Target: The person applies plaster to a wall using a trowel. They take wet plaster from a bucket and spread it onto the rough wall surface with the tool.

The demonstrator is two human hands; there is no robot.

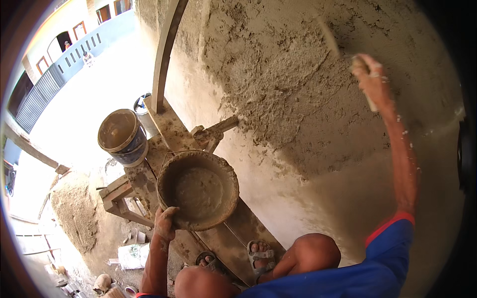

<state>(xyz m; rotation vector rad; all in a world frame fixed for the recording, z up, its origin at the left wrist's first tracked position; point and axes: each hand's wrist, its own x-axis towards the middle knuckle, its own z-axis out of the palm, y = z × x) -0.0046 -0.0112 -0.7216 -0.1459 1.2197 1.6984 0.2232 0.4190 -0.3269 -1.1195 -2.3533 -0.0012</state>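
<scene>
My left hand (165, 226) is closed on the near left rim of a round, mortar-crusted basin (226, 206), thumb over the edge. Wet grey mortar (196, 191) lies in the bottom of this basin, which is over the planks by my feet. Up at the wall on the right, my right hand (372, 82) is closed round a trowel (329, 37). Motion blurs the trowel's pale edge, so its exact shape is unclear. Rough fresh mortar (278, 79) covers the wall to the left of that hand, and wet spots speckle my right forearm.
I crouch in sandals on a plank scaffold (251, 221). A mortar-stained bucket (119, 131) stands at its far left, with another bucket (144, 107) behind. A wooden post (166, 49) rises beside the wall. Below on the left are a sand heap (77, 208) and a white sack (134, 256).
</scene>
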